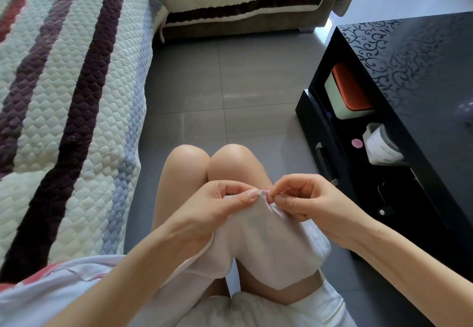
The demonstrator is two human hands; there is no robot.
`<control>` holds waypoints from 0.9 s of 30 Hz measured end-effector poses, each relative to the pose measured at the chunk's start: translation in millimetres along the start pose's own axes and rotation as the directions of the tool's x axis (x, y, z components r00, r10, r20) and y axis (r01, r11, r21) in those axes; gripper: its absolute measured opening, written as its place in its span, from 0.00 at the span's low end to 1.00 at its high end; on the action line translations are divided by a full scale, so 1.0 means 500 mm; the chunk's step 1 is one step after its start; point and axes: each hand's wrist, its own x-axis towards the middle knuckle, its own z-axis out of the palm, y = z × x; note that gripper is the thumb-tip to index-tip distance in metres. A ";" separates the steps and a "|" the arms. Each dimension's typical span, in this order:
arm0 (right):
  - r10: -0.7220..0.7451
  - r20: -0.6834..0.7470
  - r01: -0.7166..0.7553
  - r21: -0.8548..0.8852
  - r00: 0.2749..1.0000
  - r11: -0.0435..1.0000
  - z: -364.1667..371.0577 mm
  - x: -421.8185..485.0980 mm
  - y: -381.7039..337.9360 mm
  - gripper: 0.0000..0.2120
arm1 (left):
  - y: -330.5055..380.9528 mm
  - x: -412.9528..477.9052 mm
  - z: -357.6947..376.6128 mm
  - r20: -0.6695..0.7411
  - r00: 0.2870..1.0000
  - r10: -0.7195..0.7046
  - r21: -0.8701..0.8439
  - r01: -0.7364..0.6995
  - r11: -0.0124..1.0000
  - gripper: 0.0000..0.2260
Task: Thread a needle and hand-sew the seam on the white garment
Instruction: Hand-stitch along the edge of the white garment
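Note:
The white garment [266, 244] hangs over my lap, bunched up to a peak between my two hands. My left hand [217, 211] grips the fabric just left of that peak, thumb pressed along its top edge. My right hand [304, 198] pinches something tiny at the peak, where a bit of pink trim [266, 193] shows. The needle and thread are too small to make out between the fingertips.
My bare knees [212, 157] are directly beyond the hands. A sofa with a striped quilted cover [64, 109] lies on the left. A black glossy coffee table [414, 83] stands on the right, its lower shelf holding an orange-lidded box [350, 91] and a white container [381, 145]. Grey floor tiles lie between them.

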 end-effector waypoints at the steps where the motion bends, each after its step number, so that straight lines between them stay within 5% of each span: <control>1: -0.007 0.003 0.007 0.009 1.000 1.000 0.002 0.000 0.002 0.04 | -0.002 0.001 0.000 -0.004 1.000 -0.001 -0.007 0.001 1.000 0.09; 13: -0.128 -0.031 0.116 -0.258 0.991 0.959 -0.027 -0.006 0.019 0.08 | -0.011 0.002 0.007 -0.103 0.994 0.024 0.058 -0.018 0.998 0.11; 19: -0.236 -0.081 0.217 -0.189 0.968 0.958 0.011 0.009 0.010 0.03 | -0.005 0.007 0.017 -0.125 0.991 0.054 0.088 -0.043 0.995 0.07; 21: -0.404 -0.130 0.287 -0.514 0.906 0.809 0.004 0.009 0.013 0.03 | -0.003 0.007 0.014 -0.140 0.988 0.058 0.115 -0.042 0.992 0.09; 23: -0.607 -0.110 0.289 -0.803 0.787 0.521 0.000 0.005 0.010 0.07 | -0.001 0.005 0.014 -0.145 0.987 0.063 0.134 -0.044 0.990 0.10; 27: -0.797 0.089 0.402 -0.893 0.597 0.201 0.017 0.021 0.004 0.10 | 0.004 0.004 0.014 -0.116 0.989 0.091 0.174 -0.070 0.982 0.07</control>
